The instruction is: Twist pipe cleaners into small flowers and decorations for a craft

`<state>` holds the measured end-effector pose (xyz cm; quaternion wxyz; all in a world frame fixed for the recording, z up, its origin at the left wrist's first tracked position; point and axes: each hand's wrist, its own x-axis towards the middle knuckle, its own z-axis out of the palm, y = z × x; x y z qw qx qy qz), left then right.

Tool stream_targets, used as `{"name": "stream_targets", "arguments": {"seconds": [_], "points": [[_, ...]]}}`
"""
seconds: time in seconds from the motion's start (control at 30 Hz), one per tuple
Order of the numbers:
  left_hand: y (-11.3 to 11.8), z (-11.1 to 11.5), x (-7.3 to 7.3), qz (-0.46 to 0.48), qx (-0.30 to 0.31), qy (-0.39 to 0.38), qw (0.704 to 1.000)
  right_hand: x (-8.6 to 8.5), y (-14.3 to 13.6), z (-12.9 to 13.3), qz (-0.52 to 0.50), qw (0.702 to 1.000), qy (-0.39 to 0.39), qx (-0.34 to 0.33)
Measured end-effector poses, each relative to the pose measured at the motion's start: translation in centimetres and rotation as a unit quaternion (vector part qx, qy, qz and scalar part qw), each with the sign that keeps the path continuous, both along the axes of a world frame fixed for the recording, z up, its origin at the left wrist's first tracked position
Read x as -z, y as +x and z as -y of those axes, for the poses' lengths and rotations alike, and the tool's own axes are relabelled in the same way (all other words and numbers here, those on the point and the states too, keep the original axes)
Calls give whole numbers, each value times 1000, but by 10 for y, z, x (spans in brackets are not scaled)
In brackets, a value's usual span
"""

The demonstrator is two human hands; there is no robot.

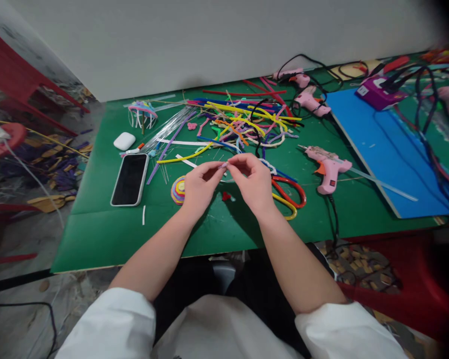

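Over the middle of the green table (164,234), the fingertips of my left hand (199,185) and my right hand (256,183) meet in a pinch. Between them is a small pale lilac piece (223,165), possibly pipe cleaner; most of it is hidden. A round, striped, multicoloured disc (177,190) lies beside my left hand, which partly covers it. Below the fingers sits a small red piece (226,196). Scissors with red and yellow handles (301,192) lie to the right of my right hand, their blades hidden.
Behind my hands spreads a pile of coloured pipe cleaners (243,119). At left are a phone (129,179), a white case (124,141) and a small umbrella-like craft (142,110). Pink glue guns (328,172) with cords, a blue board (381,149) and a purple power block (379,92) occupy the right.
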<state>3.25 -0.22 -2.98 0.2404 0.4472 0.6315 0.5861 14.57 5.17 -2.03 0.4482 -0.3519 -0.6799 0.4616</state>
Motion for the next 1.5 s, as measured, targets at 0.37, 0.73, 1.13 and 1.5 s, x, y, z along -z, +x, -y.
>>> {"name": "stream_targets", "arguments": {"seconds": [0.37, 0.73, 1.13, 1.5], "points": [[-4, -4, 5, 102, 26, -40, 994, 5, -1, -1, 7, 1000, 22, -7], [-5, -4, 0, 210, 70, -89, 971, 3, 4, -5, 36, 998, 41, -37], [-5, -3, 1, 120, 69, -44, 989, -2, 13, -14, 90, 995, 10, -47], [-4, -2, -1, 71, 48, -20, 996, -1, 8, -10, 60, 996, -18, -65]]}}
